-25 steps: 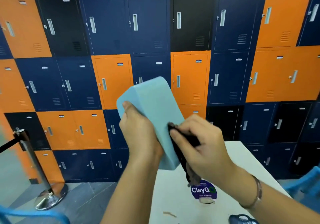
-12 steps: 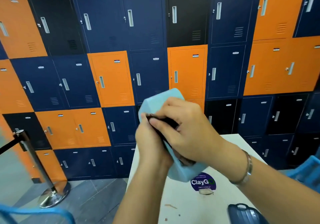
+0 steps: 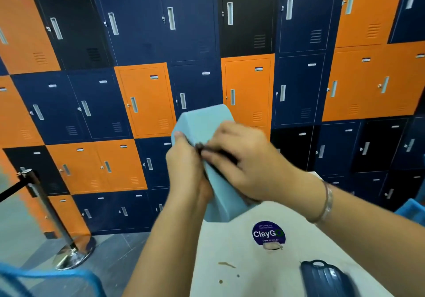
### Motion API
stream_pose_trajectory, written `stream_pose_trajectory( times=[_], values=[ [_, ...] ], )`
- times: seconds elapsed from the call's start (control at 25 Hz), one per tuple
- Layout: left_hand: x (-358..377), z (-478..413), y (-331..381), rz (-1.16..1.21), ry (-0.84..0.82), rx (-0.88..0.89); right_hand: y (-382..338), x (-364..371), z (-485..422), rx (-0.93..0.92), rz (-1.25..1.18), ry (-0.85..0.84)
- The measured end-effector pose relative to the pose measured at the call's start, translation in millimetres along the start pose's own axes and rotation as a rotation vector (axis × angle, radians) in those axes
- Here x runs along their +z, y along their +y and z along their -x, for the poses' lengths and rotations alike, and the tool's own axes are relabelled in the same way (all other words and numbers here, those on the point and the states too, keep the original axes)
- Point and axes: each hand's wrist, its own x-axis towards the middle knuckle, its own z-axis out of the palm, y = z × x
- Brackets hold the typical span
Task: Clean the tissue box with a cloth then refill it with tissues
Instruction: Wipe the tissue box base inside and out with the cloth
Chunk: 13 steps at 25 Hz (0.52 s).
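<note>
Nearest, on the white worktop (image 3: pixel 230 246), a dark ribbed case (image 3: pixel 326 280) and a round ClayGo sticker (image 3: pixel 268 233) are seen; neither is touched. Just above the worktop's far edge, the light-blue tissue box (image 3: pixel 202 124) is held clear of the surface, tilted with its upper end away from the person. It is clasped from the left by the left hand (image 3: pixel 184 165), whose grip is curled round the box's edge. A dark cloth (image 3: pixel 213 151) is pinched in the grip of the right hand (image 3: pixel 243 158) and pressed against the box's near face.

Compared with a second ago, the cloth has been carried from the lower right of that face up and across to its left edge, where the left thumb is now almost met. The box has also been turned, so that less of its broad face is shown. One stroke across this face is judged complete, so wiping is under way and other faces probably remain. No tissues are seen, and refilling is not yet begun.

Beyond, a stanchion post (image 3: pixel 43 204) is stood on the floor before a wall of orange, navy and black lockers (image 3: pixel 145 99).
</note>
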Motion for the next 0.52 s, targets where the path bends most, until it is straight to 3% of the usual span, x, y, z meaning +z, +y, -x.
stream_pose_trajectory(
  times=[0.12, 0.36, 0.52],
  values=[
    [-11, -16, 17, 0.069, -0.013, -0.045, 9, -11, 18, -0.128, -0.030, -0.144],
    [-2, -12, 11, 0.101, -0.044, -0.095, 34, -21, -21, 0.054, 0.090, 0.105],
    [-8, -21, 20, 0.159, 0.003, -0.067, -10, 5, 17, -0.017, 0.026, 0.106]
  ],
)
